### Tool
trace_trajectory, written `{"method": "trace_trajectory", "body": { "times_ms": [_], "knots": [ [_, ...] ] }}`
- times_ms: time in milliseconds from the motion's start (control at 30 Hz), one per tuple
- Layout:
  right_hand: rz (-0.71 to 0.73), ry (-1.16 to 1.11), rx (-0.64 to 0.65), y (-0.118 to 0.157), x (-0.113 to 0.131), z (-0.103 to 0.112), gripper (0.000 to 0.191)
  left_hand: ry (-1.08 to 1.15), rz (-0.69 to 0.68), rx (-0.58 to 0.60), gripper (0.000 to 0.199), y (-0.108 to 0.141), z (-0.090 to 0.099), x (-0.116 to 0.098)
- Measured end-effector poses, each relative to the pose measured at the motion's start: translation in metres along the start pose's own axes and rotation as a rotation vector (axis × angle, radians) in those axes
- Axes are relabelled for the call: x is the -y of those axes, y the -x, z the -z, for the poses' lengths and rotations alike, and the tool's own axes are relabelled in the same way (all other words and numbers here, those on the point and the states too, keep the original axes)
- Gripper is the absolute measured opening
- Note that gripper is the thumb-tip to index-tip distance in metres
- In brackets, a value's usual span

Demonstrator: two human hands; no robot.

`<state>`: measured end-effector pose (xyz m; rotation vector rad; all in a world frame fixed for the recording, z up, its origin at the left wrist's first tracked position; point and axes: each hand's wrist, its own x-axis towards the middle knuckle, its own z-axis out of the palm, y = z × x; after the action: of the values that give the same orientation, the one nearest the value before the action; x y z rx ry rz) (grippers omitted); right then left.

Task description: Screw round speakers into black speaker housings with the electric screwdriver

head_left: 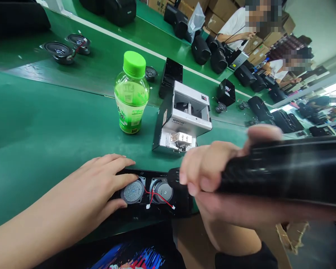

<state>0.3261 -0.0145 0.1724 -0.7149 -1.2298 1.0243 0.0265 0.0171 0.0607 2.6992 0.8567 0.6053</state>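
Two round speaker drivers (132,191) lie magnet side up in a black panel (182,203) at the table's near edge. Red wires (156,193) with white connectors cross the right driver. My left hand (108,183) rests with spread fingers on the panel's left end and touches the left driver's rim. Wrapped round a long black power tool (285,172) is my right hand (210,168), partly blurred. The tool's dark front end points left, over the panel beside the right driver; its tip is hard to make out.
A green-capped bottle (132,93) and a silver screw-feeding machine (184,116) stand behind the panel. Loose speakers (58,51) sit at the back left. Black speaker boxes (201,49) line the far bench, where a person in a white shirt (235,28) works.
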Motion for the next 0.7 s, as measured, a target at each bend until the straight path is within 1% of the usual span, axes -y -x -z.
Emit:
{"method": "trace_trajectory", "body": {
  "times_ms": [67,133,200,333,467,600,633,700],
  "knots": [
    [-0.065,-0.012,0.048,0.000,-0.014,-0.005,0.051,0.038,0.028,0.017,0.051,0.000,0.000,-0.001],
    [-0.105,-0.050,0.103,-0.002,-0.026,-0.006,0.057,0.087,0.072,0.044,0.051,-0.001,0.001,-0.003],
    [-0.126,-0.076,0.111,-0.004,-0.034,-0.006,0.061,0.135,0.127,0.097,0.049,-0.003,0.003,-0.006],
    [-0.163,-0.096,0.062,-0.005,-0.038,-0.008,0.063,0.177,0.208,0.182,0.048,-0.008,0.007,-0.009],
    [-0.147,-0.094,0.012,-0.004,-0.043,-0.016,0.063,0.194,0.207,0.189,0.047,-0.009,0.007,-0.007],
    [-0.090,-0.079,0.014,-0.004,-0.047,-0.020,0.065,0.191,0.205,0.190,0.042,-0.008,0.006,-0.007],
    [-0.090,-0.082,0.020,-0.004,-0.046,-0.019,0.066,0.187,0.209,0.197,0.041,-0.008,0.006,-0.007],
    [-0.141,-0.088,0.053,-0.004,-0.045,-0.017,0.064,0.176,0.221,0.209,0.042,-0.008,0.005,-0.008]
  ]
}}
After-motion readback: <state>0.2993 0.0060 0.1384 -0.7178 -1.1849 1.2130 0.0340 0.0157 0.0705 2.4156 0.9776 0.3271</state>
